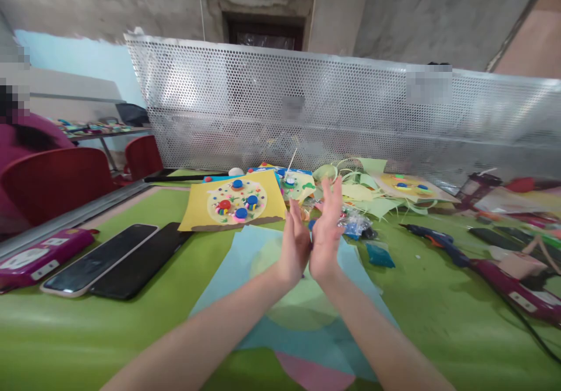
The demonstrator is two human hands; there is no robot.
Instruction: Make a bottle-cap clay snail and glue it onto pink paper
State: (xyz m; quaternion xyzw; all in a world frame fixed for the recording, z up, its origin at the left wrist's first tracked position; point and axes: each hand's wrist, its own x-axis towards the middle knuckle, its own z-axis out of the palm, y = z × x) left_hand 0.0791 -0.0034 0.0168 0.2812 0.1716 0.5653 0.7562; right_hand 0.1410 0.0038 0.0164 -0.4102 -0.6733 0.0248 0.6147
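Observation:
My left hand [295, 242] and my right hand [326, 236] are raised in the middle, palm against palm, fingers pointing up and away. A small dark spot shows between the palms; what they press there is mostly hidden. Below them lies light blue paper [219, 297] bearing a pale green paper circle [302, 309]. A pink paper piece [311, 373] sticks out under its near edge. Just beyond my left hand stands a tilted yellow card [197, 210], decorated with blue and red caps and small colored bits.
At left lie two phones [105, 256] and a purple case [44, 256]. Paper scraps [363, 192], a blue packet [380, 255] and a glue gun [442, 242] are at right. A perforated metal screen [263, 99] borders the far side. A person in pink sits left beside red chairs [56, 180].

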